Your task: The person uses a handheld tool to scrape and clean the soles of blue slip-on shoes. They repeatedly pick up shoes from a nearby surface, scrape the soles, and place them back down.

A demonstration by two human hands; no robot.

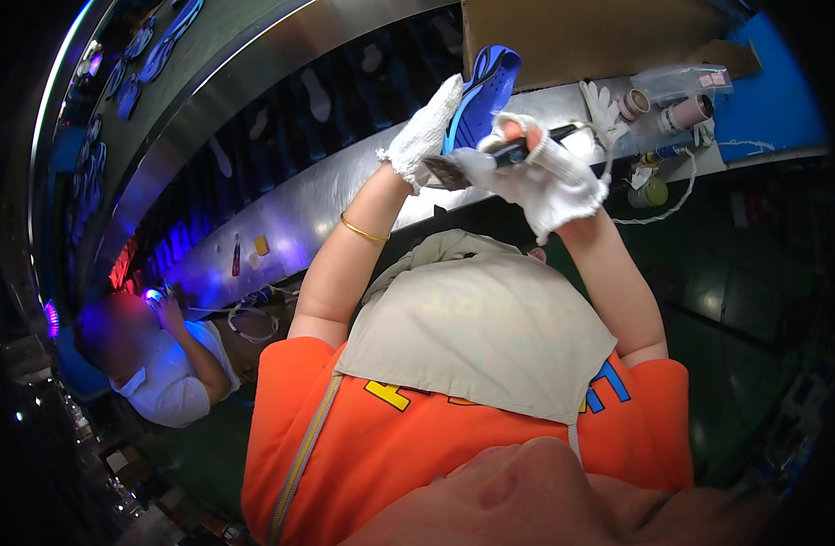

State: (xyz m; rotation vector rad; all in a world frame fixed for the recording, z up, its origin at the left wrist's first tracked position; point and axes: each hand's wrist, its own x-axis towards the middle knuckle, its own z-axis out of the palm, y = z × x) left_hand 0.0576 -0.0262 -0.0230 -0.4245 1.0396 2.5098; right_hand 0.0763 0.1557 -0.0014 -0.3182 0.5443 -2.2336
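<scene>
In a white knit glove, my left hand [424, 135] is closed along the left edge of a blue shoe sole [497, 89] and holds it tilted up above the metal ledge. The sole has a lighter blue rim and rows of small holes near its far end. My right hand [549, 177], in a white glove with bare fingertips showing, grips a black-handled brush-like tool [508, 153]. Its broad dark end [447, 173] points left, close to my left wrist and the near end of the sole. That end is blurred, so its exact kind is unclear.
A metal ledge [331, 177] runs before me beside a line of dark soles. More blue soles [172, 41] lie at upper left. A spare glove [603, 111], spools [686, 113] and a jar [652, 191] are at right. At lower left a co-worker [167, 364] sits near a blue light.
</scene>
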